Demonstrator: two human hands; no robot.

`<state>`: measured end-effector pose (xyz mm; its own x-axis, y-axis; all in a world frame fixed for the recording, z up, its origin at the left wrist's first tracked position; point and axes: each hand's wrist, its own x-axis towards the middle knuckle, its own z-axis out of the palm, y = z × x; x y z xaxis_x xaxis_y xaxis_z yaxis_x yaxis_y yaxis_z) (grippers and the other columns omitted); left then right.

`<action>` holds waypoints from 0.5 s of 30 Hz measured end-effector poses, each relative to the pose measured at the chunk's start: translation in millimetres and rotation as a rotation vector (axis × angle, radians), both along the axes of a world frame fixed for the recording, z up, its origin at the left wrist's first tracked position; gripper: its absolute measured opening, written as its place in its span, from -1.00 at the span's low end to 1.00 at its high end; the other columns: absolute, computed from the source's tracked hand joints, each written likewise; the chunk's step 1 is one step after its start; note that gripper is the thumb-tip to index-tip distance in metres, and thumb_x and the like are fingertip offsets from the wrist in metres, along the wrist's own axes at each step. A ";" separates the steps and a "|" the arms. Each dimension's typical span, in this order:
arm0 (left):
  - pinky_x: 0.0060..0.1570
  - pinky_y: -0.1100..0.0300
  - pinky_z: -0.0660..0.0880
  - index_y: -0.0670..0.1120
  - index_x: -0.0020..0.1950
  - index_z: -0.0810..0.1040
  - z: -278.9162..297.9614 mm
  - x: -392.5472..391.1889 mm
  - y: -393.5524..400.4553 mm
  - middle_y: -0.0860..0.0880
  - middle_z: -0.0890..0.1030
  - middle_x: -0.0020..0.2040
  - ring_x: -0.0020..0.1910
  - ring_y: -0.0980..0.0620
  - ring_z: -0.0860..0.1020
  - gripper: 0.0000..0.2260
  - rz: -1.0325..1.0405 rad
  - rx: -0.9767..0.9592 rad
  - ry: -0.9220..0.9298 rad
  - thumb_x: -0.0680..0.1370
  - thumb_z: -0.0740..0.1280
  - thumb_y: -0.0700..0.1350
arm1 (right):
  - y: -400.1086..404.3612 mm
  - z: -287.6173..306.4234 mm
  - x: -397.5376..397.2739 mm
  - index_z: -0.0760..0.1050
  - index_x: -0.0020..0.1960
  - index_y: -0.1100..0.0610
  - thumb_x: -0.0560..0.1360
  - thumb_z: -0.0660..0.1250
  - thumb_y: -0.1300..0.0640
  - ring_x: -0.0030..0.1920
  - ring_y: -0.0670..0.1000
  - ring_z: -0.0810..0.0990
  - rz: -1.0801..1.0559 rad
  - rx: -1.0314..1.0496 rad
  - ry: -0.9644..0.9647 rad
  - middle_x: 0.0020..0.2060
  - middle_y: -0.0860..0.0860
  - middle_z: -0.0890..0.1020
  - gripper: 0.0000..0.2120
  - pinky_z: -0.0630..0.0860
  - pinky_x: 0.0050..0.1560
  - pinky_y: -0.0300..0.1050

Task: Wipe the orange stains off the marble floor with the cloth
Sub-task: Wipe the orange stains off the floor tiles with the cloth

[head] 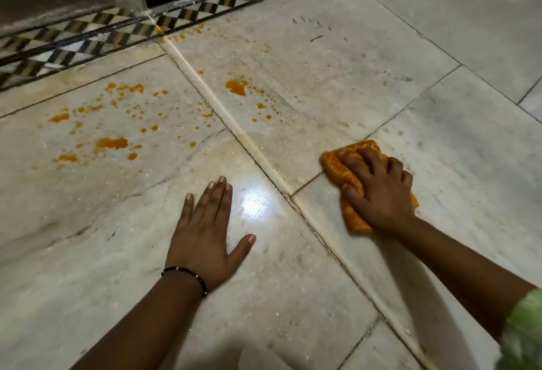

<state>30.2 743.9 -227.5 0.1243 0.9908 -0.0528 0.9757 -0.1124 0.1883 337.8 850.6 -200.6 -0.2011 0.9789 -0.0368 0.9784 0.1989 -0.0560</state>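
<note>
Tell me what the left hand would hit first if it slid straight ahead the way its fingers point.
The left hand lies flat, pointing up and slightly right. Bare marble floor comes first, then probably the raised pale strip; orange stains lie beyond, though wide-angle distortion makes the line uncertain.

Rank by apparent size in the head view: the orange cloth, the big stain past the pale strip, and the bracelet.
1. orange cloth, partly under the right hand
2. bracelet
3. stain
The last two look close; the stain lies farther off.
</note>
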 end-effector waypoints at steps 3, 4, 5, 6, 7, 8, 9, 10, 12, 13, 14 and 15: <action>0.46 -0.07 -0.07 -0.14 0.55 0.00 -0.1 0.9 0.3 -0.07 -0.01 0.56 0.53 0.03 -0.03 -0.25 0.005 -0.006 0.013 0.52 -0.02 0.31 | 37.3 1.8 -31.2 0.02 0.48 -0.25 0.47 -0.04 -0.32 0.34 0.28 0.16 -0.184 -0.014 0.013 0.49 0.06 0.13 -0.41 0.15 0.26 0.24; 0.46 -0.07 -0.07 -0.14 0.55 -0.01 0.6 1.7 0.4 -0.07 -0.01 0.56 0.53 0.03 -0.04 -0.25 0.001 -0.012 0.018 0.52 -0.02 0.31 | 41.9 2.6 -44.5 0.01 0.49 -0.23 0.50 -0.03 -0.30 0.36 0.29 0.14 -0.191 -0.037 0.010 0.50 0.07 0.11 -0.42 0.14 0.28 0.26; 0.46 -0.07 -0.08 -0.14 0.55 -0.02 0.7 1.3 0.6 -0.06 -0.02 0.56 0.53 0.03 -0.04 -0.25 0.001 -0.013 0.019 0.51 -0.03 0.31 | 40.8 2.6 -56.9 0.00 0.50 -0.22 0.51 -0.04 -0.29 0.37 0.30 0.12 -0.148 -0.055 0.007 0.51 0.07 0.09 -0.42 0.13 0.29 0.27; 0.46 -0.07 -0.08 -0.14 0.55 -0.02 0.9 1.7 1.2 -0.06 -0.02 0.56 0.53 0.03 -0.04 -0.25 0.003 -0.012 0.017 0.51 -0.04 0.32 | 33.4 1.6 -65.0 -0.01 0.50 -0.23 0.51 -0.07 -0.29 0.37 0.29 0.12 -0.066 -0.055 0.003 0.51 0.06 0.09 -0.42 0.13 0.28 0.26; 0.47 -0.06 -0.08 -0.13 0.55 -0.02 0.5 1.2 1.2 -0.06 -0.02 0.56 0.53 0.02 -0.04 -0.25 0.005 -0.010 0.013 0.51 -0.05 0.32 | 19.4 0.3 -69.8 -0.02 0.50 -0.24 0.50 -0.11 -0.30 0.37 0.27 0.12 0.041 -0.045 0.001 0.51 0.05 0.09 -0.41 0.14 0.27 0.23; 0.47 -0.06 -0.09 -0.13 0.55 -0.01 0.2 0.7 0.9 -0.07 -0.01 0.56 0.53 0.02 -0.03 -0.25 0.005 -0.009 0.006 0.51 -0.06 0.32 | 1.0 -0.3 -68.5 -0.02 0.50 -0.25 0.49 -0.14 -0.31 0.36 0.25 0.12 0.154 -0.034 -0.002 0.51 0.04 0.10 -0.41 0.15 0.25 0.20; 0.47 -0.05 -0.10 -0.13 0.55 -0.01 0.0 1.2 0.4 -0.07 -0.01 0.56 0.52 0.02 -0.02 -0.25 0.005 -0.011 -0.005 0.51 -0.06 0.33 | -19.8 -0.9 -60.4 -0.02 0.50 -0.26 0.49 -0.16 -0.32 0.35 0.23 0.14 0.250 -0.029 -0.003 0.51 0.02 0.11 -0.42 0.16 0.22 0.17; 0.47 -0.04 -0.11 -0.14 0.55 -0.01 -0.3 0.7 0.3 -0.07 0.00 0.56 0.52 0.02 -0.02 -0.25 0.005 -0.009 -0.009 0.51 -0.07 0.33 | -38.3 -2.5 -47.9 0.00 0.49 -0.27 0.50 -0.16 -0.31 0.33 0.21 0.16 0.316 -0.034 0.009 0.51 0.00 0.13 -0.43 0.17 0.20 0.15; 0.47 -0.03 -0.13 -0.14 0.55 -0.01 -1.3 0.4 -1.7 -0.07 -0.01 0.56 0.52 0.01 -0.02 -0.24 0.006 -0.005 -0.002 0.51 -0.07 0.33 | -60.2 -3.0 -13.5 0.09 0.47 -0.27 0.50 -0.11 -0.29 0.28 0.23 0.22 0.303 -0.053 0.047 0.50 0.00 0.20 -0.46 0.20 0.17 0.15; 0.47 -0.03 -0.15 -0.14 0.55 -0.02 -1.2 0.3 -1.3 -0.07 -0.01 0.56 0.52 0.01 -0.03 -0.24 0.004 0.000 0.006 0.51 -0.07 0.34 | -58.3 -1.2 3.7 0.13 0.45 -0.26 0.49 -0.08 -0.27 0.25 0.25 0.26 0.224 -0.044 0.062 0.48 0.03 0.24 -0.47 0.22 0.15 0.16; 0.47 -0.03 -0.16 -0.14 0.55 -0.02 -1.4 0.2 -2.3 -0.08 -0.01 0.56 0.53 0.01 -0.03 -0.23 0.002 0.002 0.011 0.51 -0.07 0.34 | -51.3 -0.8 18.8 0.16 0.44 -0.24 0.49 -0.07 -0.26 0.22 0.26 0.28 0.127 -0.025 0.070 0.46 0.06 0.26 -0.47 0.23 0.14 0.16; 0.47 -0.03 -0.16 -0.14 0.55 -0.02 -0.9 0.4 -1.0 -0.08 -0.01 0.56 0.53 0.01 -0.03 -0.23 0.002 0.002 0.009 0.51 -0.06 0.33 | -38.1 0.3 29.3 0.16 0.45 -0.22 0.49 -0.07 -0.26 0.20 0.25 0.28 0.033 -0.001 0.063 0.45 0.08 0.26 -0.46 0.23 0.13 0.16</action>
